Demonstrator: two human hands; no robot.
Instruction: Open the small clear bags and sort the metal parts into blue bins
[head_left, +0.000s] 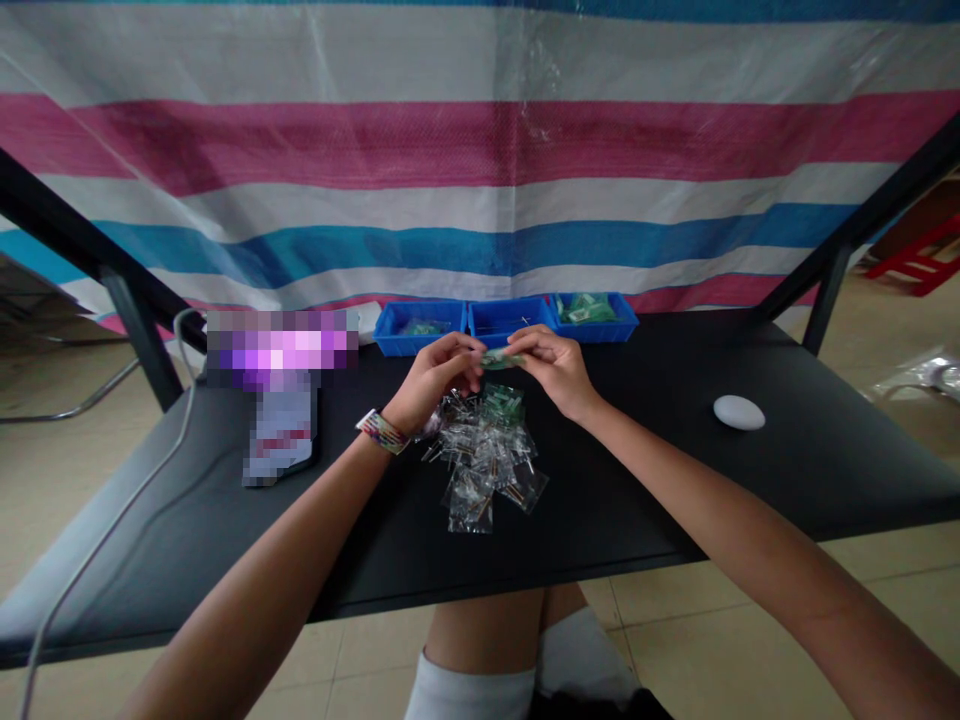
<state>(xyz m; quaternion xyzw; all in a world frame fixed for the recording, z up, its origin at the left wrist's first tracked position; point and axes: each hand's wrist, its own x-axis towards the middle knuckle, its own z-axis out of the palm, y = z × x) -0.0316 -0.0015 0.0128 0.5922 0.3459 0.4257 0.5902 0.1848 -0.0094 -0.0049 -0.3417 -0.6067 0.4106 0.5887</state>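
Observation:
Between my two hands a small green-printed plastic bag [501, 358] is stretched just in front of the blue bins. My left hand [442, 375] pinches its left end, and my right hand [553, 365] grips the right end between thumb and fingers. What the bag contains is too small to make out. Below it on the black table lies a pile of small clear plastic bags [487, 465], some with thin metal pieces inside. Another green bag [504, 403] rests on top of that pile.
Three blue bins [420, 345] stand in a row at the back; the right one holds green bags [586, 308]. A white oval object [739, 412] lies on the black table [637, 500] at right. At left are a blurred-out phone-like object [281, 435] and a cable [161, 465].

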